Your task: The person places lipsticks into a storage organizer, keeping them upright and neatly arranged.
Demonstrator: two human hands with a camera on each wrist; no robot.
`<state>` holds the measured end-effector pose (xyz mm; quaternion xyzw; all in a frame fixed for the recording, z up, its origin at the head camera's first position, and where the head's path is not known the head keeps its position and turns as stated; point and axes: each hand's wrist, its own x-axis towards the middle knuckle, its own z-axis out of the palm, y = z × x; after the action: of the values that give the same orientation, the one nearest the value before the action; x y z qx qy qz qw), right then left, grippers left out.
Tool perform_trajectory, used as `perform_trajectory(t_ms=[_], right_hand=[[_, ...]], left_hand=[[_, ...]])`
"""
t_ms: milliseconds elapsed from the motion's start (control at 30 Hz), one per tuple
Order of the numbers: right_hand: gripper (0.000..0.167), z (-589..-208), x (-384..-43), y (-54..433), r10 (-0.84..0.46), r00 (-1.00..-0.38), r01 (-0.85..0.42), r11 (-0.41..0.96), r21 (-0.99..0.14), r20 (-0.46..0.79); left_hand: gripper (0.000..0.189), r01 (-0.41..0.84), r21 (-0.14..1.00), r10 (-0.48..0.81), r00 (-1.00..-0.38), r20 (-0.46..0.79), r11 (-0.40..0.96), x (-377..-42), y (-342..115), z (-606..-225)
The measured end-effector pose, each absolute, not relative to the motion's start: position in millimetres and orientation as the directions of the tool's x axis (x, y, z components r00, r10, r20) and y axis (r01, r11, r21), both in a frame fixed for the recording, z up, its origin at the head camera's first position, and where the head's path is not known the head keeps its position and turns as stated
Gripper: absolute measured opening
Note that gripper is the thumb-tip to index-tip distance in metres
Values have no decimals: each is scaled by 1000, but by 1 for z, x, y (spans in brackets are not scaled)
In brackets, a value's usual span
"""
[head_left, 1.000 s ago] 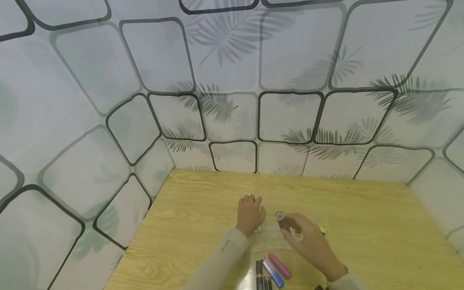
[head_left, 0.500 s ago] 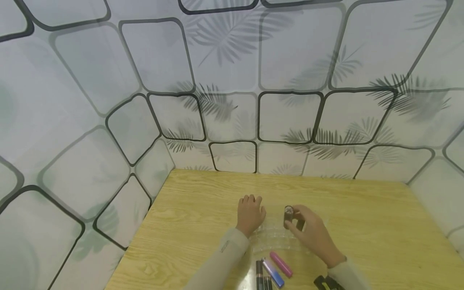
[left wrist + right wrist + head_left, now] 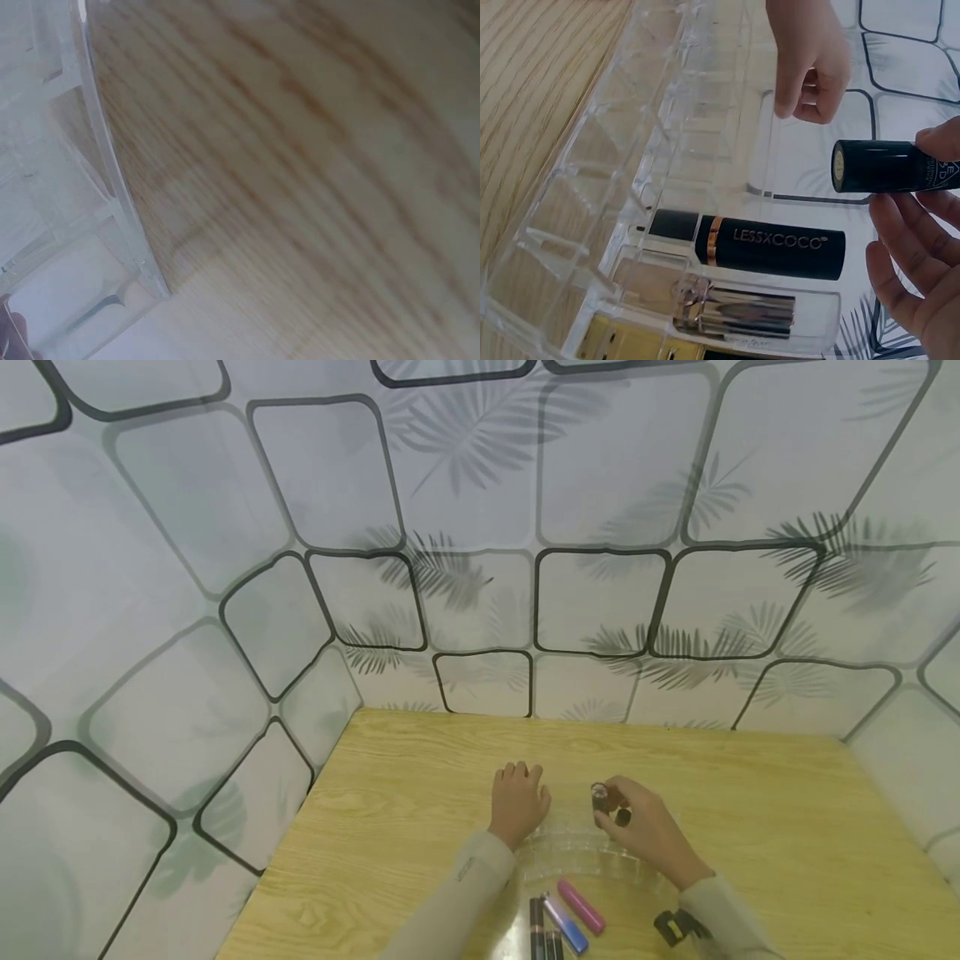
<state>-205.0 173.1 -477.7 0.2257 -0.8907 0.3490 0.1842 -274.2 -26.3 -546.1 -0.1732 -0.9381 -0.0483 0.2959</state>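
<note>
Since a second ago, I see the right hand (image 3: 648,827) shifted slightly away from the person and to the right, taking the dark tube (image 3: 889,166) with it, while the left hand has stayed put. The right thumb and fingers pinch the tube around its body, its pale round end jutting free. It sits at the fingertips, on the side toward the left hand, held above the clear organizer (image 3: 562,862). What I'd judge matters most is the long axis: on my right wrist feed it runs nearly parallel to the standing LESSXCOCO tube (image 3: 776,246), free end toward the compartments, so little turning seems needed. The right hand is clearly the nearer one to that tube, and to the clear-capped tube (image 3: 750,309) and yellow piece (image 3: 630,341) beside it. Farther left, the left hand (image 3: 516,803) lies at the organizer's left end, fingers bent; I can't tell whether it pinches the plastic. Nearer the person, a pink tube (image 3: 581,907), a blue-purple tube (image 3: 566,927) and black tubes (image 3: 537,931) lie on the wooden table (image 3: 420,785).
</note>
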Motion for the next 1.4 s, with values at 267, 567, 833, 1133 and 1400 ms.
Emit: perform_trajectory(t_ms=[267, 567, 833, 1133, 1400], right_hand=[[24, -479, -210, 175, -307, -901, -432, 703, -565, 307], [21, -483, -214, 174, -330, -926, -376, 759, -532, 184], [19, -487, -216, 174, -343, -924, -382, 780, -496, 170], [20, -494, -218, 173, -345, -924, -381, 800, -463, 164], [20, -494, -217, 172, -364, -916, -400, 798, -450, 169]], left_hand=[[21, 360, 2, 296, -769, 566, 933, -272, -27, -543], [21, 358, 9, 293, -778, 555, 934, -272, -27, -541], [21, 368, 0, 299, -757, 582, 930, -272, -27, -541], [20, 363, 0, 294, -753, 589, 932, -273, -27, -545], [22, 355, 17, 285, -778, 560, 935, -272, -25, -543]])
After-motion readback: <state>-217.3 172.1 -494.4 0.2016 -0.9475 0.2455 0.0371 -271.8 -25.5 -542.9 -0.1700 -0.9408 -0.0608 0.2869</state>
